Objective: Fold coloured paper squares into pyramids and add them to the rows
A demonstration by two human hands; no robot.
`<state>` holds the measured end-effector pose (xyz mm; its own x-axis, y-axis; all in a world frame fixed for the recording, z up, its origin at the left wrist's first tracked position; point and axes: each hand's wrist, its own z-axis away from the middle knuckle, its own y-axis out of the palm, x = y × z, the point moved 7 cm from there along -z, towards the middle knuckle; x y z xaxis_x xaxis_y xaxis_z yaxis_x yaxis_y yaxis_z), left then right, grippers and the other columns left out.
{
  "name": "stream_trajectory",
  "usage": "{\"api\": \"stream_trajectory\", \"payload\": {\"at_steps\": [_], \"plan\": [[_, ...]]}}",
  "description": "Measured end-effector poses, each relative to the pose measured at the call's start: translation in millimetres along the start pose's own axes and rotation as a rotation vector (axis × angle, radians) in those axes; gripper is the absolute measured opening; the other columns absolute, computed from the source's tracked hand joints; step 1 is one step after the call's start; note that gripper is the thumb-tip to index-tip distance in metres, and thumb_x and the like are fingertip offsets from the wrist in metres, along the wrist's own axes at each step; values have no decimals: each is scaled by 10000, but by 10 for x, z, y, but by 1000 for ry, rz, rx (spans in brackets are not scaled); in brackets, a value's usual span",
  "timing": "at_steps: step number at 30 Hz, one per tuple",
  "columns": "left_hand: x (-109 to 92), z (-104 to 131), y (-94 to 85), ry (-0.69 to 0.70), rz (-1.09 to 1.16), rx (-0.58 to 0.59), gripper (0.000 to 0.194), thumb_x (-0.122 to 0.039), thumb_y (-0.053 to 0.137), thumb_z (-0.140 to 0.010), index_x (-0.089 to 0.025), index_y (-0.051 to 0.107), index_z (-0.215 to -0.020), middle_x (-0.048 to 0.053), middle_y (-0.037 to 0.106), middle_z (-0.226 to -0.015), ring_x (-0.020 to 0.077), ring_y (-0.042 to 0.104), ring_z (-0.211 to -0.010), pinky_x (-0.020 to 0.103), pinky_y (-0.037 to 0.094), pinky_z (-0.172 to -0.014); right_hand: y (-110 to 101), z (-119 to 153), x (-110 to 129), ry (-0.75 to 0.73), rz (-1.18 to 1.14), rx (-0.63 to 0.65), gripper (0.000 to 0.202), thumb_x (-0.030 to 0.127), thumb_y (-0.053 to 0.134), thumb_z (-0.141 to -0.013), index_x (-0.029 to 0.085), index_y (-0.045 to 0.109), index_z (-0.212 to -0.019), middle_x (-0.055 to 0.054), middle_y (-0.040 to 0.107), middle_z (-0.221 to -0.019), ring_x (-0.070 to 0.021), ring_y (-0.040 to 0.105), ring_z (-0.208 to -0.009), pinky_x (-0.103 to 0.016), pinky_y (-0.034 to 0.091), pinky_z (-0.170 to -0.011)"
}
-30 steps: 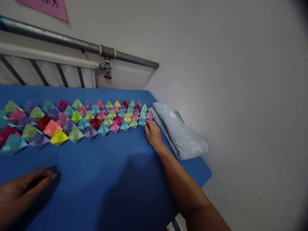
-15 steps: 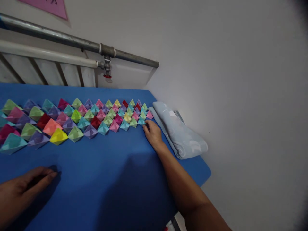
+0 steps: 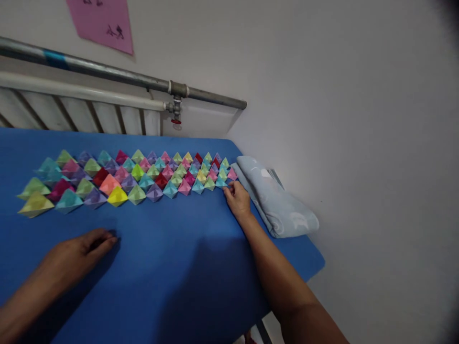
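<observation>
Several folded paper pieces in many colours stand in close rows across the blue table (image 3: 143,248). A yellow piece (image 3: 117,196) is in the front row, left of the middle. At the right end of that row, my right hand (image 3: 237,198) pinches the edge of a light-blue paper piece (image 3: 221,182). My left hand (image 3: 89,246) hovers low over the table in front of the rows, its thumb and fingertips brought together, with no paper seen between them.
A folded pale-blue cloth (image 3: 279,200) lies along the table's right edge, beside my right hand. Behind the table are a radiator (image 3: 103,114), a metal pipe (image 3: 118,75) with a red-handled valve (image 3: 176,112), and a pink sheet (image 3: 103,24) on the wall.
The view has turned a little to the left, showing more of the rows' left end and the pink sheet. My right hand stays at the light-blue piece; my left hand shows farther into view.
</observation>
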<state>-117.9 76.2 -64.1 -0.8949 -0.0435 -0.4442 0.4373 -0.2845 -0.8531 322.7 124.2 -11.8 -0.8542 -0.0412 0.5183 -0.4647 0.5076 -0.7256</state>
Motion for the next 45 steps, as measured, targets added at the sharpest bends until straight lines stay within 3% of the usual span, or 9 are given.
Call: {"api": "stream_trajectory", "payload": {"at_steps": [2,4,10,16,20,25,35,45], "plan": [[-200,73,-68,2,10,70,435,-557,387,-784,-283,702,-906,-13,769,-919,229,709,-881,266,488,-731,-21,10,26,1,-10,-15,192,383,533,-867,204,600,-853,-12,617,-722,-177,562,-658,-289,423,-660],[-296,114,-131,1,3,54,396,-517,385,-808,-268,686,-870,-10,743,-812,217,691,-804,265,462,-696,-39,40,68,-4,-19,-26,181,374,517,-864,209,586,-836,-11,608,-716,-178,555,-659,-288,417,-662],[-351,162,-188,68,-17,-64,322,-459,442,-835,-229,667,-811,12,700,-714,213,654,-711,277,406,-633,-9,292,305,-48,-66,15,169,345,522,-832,229,535,-710,-3,585,-658,-170,530,-628,-279,397,-638],[-456,410,-220,72,-27,-147,267,-384,429,-859,-225,644,-853,17,719,-782,195,658,-739,267,407,-635,8,416,402,-45,-120,9,141,328,517,-808,219,574,-738,-8,606,-655,-176,549,-618,-280,410,-623],[-458,515,-179,82,-47,-199,293,-377,400,-868,-225,649,-897,37,739,-899,211,670,-804,278,417,-661,17,316,365,-21,-135,-30,236,332,485,-831,189,640,-936,-18,655,-721,-186,581,-646,-283,443,-635],[-399,467,-164,50,27,-183,302,-420,411,-851,-237,651,-863,17,734,-842,212,679,-780,276,438,-663,136,161,407,-29,-156,-7,305,311,501,-839,184,670,-1059,-4,673,-719,-179,598,-632,-276,465,-652],[-263,343,-117,35,82,-207,361,-499,402,-839,-242,654,-868,9,736,-814,211,678,-766,284,441,-664,278,58,369,-38,-164,32,243,282,500,-852,225,699,-979,-28,720,-809,-203,638,-722,-300,487,-715],[-307,364,-146,51,107,-210,332,-490,422,-814,-254,654,-843,-4,754,-853,212,691,-809,283,457,-700,282,34,409,-72,-163,38,236,243,484,-840,206,687,-956,-49,715,-879,-208,630,-786,-318,489,-780]]}}
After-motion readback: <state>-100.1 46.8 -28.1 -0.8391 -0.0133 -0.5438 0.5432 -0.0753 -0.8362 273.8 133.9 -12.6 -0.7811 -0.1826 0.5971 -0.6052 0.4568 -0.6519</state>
